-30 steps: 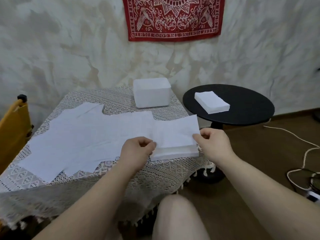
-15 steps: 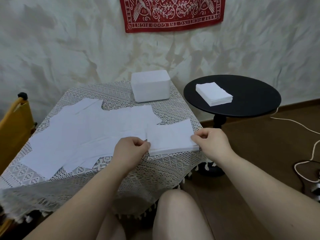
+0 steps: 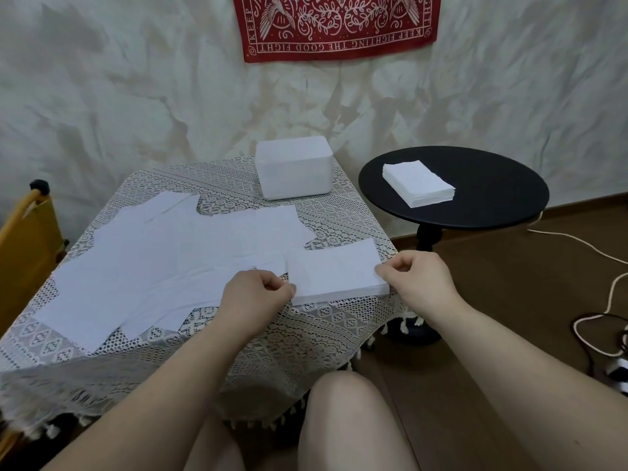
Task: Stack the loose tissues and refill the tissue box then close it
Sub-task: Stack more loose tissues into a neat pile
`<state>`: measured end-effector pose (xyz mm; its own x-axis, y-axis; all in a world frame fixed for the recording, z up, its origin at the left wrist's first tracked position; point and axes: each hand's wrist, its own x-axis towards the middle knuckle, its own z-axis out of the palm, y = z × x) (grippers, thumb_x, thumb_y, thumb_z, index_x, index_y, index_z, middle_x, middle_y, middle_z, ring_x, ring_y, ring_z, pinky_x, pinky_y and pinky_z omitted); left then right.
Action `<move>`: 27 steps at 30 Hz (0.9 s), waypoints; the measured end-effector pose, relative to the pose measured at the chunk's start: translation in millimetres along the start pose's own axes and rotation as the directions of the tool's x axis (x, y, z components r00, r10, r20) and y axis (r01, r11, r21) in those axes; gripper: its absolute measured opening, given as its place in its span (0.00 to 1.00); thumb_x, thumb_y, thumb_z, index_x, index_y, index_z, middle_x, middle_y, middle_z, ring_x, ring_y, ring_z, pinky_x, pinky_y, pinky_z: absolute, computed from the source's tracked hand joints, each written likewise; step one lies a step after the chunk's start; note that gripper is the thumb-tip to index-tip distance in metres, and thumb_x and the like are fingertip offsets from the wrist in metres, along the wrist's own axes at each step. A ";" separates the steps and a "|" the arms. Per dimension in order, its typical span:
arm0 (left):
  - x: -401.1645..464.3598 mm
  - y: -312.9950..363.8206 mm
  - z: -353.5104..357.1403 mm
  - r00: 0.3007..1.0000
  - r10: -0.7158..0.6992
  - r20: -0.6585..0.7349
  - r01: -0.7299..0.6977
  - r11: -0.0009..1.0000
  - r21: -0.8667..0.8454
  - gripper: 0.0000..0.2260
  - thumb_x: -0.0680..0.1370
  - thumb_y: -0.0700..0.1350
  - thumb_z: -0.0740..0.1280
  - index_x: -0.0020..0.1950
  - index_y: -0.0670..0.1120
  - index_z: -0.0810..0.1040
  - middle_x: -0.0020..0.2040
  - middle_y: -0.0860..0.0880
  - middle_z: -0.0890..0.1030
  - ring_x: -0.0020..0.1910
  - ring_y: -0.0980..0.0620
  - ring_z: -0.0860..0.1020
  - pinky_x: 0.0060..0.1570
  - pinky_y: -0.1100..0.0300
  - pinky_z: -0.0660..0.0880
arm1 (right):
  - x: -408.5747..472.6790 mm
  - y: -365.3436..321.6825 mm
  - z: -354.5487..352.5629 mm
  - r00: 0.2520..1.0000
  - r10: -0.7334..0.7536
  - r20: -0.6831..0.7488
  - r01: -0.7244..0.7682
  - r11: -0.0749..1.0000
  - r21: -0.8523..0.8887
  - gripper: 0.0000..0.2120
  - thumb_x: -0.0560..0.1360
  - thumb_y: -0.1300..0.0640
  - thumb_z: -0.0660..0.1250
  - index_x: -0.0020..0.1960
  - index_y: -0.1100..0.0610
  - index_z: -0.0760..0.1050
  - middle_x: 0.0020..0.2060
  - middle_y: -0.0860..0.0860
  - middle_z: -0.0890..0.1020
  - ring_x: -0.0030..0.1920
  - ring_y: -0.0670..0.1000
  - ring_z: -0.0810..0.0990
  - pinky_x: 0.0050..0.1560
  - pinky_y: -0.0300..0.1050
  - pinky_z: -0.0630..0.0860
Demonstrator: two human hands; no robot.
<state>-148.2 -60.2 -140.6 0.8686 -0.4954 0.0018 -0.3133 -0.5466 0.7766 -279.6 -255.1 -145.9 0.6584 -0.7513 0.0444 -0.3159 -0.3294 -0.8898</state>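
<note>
Red wall hanging [image 3: 336,25], white print, mounted upside down on the wall above the desk: lower border reads "KEEP FIGHTING THE GOOD FIGHT", letters inverted. Left border shows "KEEP", running vertically and cut off by the frame edge; right border ends in "GHT". No other legible text, labels or numbers.

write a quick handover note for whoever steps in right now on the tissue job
Left hand and right hand pinch the two ends of the small white tissue stack at the lace-covered table's near right corner.
Loose white tissues lie spread across the table.
Closed white tissue box sits at the far edge.
A second stack rests on the round black side table.
Left: gather the loose tissues, refill the box, close it.
</note>
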 end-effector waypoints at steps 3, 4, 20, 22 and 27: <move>0.8 0.6 0.5 1.000 0.018 -0.001 -0.018 0.996 0.093 0.07 0.73 0.47 0.70 0.36 0.47 0.80 0.39 0.55 0.81 0.31 0.57 0.74 0.31 0.64 0.66 | 1.4 2.3 -0.1 1.000 -0.009 0.001 0.009 0.998 -0.056 0.08 0.73 0.56 0.70 0.39 0.60 0.79 0.37 0.50 0.80 0.32 0.44 0.75 0.20 0.28 0.65; 0.5 0.4 0.4 1.000 0.023 -0.006 -0.022 0.991 0.130 0.07 0.73 0.47 0.70 0.36 0.48 0.79 0.37 0.55 0.80 0.33 0.58 0.75 0.32 0.65 0.66 | 1.8 2.9 -0.2 1.000 -0.006 0.000 0.006 0.997 -0.083 0.08 0.73 0.55 0.71 0.39 0.59 0.79 0.38 0.50 0.80 0.34 0.44 0.75 0.20 0.28 0.65; -9.6 -12.1 4.3 0.987 0.158 -0.037 -0.154 0.984 0.092 0.11 0.71 0.47 0.75 0.51 0.49 0.82 0.39 0.60 0.80 0.41 0.68 0.77 0.40 0.81 0.68 | -4.4 23.1 -2.3 0.956 -0.289 0.052 0.291 0.908 -0.302 0.10 0.69 0.49 0.74 0.46 0.53 0.82 0.38 0.45 0.82 0.40 0.43 0.79 0.42 0.36 0.72; -8.4 -12.7 4.6 0.987 0.155 -0.040 -0.151 0.984 0.090 0.10 0.71 0.47 0.74 0.51 0.49 0.83 0.39 0.60 0.80 0.41 0.68 0.77 0.40 0.80 0.68 | -4.5 22.5 -2.3 0.948 -0.313 0.063 0.316 0.891 -0.327 0.10 0.69 0.49 0.74 0.47 0.53 0.82 0.38 0.45 0.81 0.41 0.44 0.78 0.42 0.36 0.70; -7.0 -15.3 4.8 0.986 0.164 -0.040 -0.160 0.983 0.088 0.08 0.71 0.46 0.74 0.49 0.50 0.83 0.39 0.61 0.80 0.41 0.68 0.77 0.40 0.81 0.68 | -6.4 20.8 -3.8 0.925 -0.370 0.079 0.372 0.850 -0.374 0.09 0.70 0.51 0.74 0.45 0.55 0.82 0.38 0.46 0.79 0.41 0.47 0.77 0.45 0.41 0.73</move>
<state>-151.3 -51.7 -155.6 0.8203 -0.5508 0.1541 -0.4805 -0.5176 0.7079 -292.9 -259.3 -163.0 0.7802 -0.5283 0.3350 -0.2787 -0.7730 -0.5699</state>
